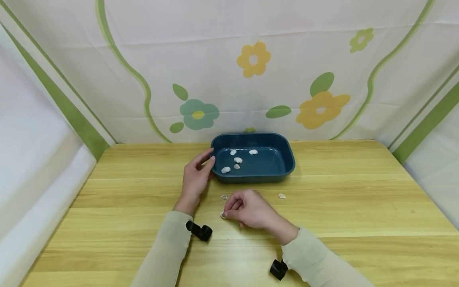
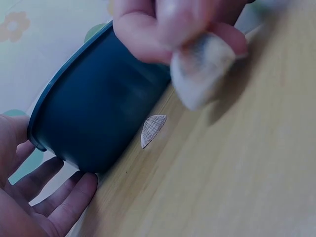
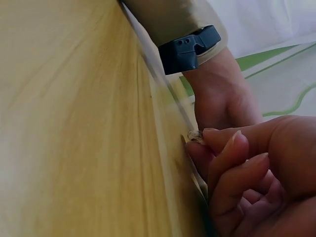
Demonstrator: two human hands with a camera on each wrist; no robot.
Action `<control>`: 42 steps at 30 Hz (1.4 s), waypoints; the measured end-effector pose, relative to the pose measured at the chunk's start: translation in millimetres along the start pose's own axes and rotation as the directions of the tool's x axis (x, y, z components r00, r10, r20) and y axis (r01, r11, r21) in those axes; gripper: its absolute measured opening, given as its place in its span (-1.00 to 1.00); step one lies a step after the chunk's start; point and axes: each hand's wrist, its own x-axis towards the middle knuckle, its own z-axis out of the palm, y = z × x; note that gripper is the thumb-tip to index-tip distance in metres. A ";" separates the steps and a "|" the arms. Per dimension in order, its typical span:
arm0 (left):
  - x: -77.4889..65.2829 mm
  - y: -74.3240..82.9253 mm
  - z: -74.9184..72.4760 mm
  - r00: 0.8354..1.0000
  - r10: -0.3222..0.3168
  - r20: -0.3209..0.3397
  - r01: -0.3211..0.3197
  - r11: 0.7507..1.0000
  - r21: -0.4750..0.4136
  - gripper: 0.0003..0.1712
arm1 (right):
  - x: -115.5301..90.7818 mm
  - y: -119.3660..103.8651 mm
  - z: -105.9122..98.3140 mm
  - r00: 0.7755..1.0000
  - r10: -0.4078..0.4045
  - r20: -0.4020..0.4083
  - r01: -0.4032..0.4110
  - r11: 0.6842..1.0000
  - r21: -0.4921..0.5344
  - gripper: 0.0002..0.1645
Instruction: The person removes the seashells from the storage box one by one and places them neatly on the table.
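Currently, the right hand (image 1: 248, 209) pinches a small shell (image 1: 222, 215) between thumb and finger, its other fingers curled in. The shell juts from the fingertips, on the left side of that hand in the head view, close over the wooden surface (image 1: 118, 223); whether it touches the wood I cannot tell. It is blurred in the left wrist view, so its long axis is hard to read.

What seems to matter most is how this grip lies to the blue tray (image 1: 251, 179). The tray sits beyond it, ahead and slightly to the right, its long axis running left to right across the person's front, so the nearest stretch of rim is the long front wall towards the left end. The left hand (image 1: 195, 177) is nearer to the tray: its fingers rest against the left end, fairly extended, with nothing pinched between them.

A patterned shell (image 2: 153, 130) lies on the wood between the right grip and the front wall. A pale shell (image 1: 282, 196) lies farther right, near the tray's front right corner. Five shells (image 1: 238, 160) lie inside the tray, mostly in its left half.
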 end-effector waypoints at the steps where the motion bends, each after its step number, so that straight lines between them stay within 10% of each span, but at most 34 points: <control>1: -0.1 0.1 0.0 1.000 0.001 0.000 -0.001 1.000 0.000 -0.60 | 0.5 0.3 0.2 1.000 -0.011 -0.008 0.010 1.000 -0.027 -0.89; 20: -0.7 -1.1 1.6 1.000 0.003 0.001 -0.003 1.000 0.000 -0.59 | 1.1 1.2 6.1 0.995 -0.039 -0.097 0.017 0.975 -0.221 -0.82; 42: -1.8 -1.8 1.4 1.000 -0.014 -0.020 0.014 1.000 0.020 -0.60 | -2.6 -10.8 -10.7 0.991 -0.105 -0.078 0.094 0.986 -0.135 -0.91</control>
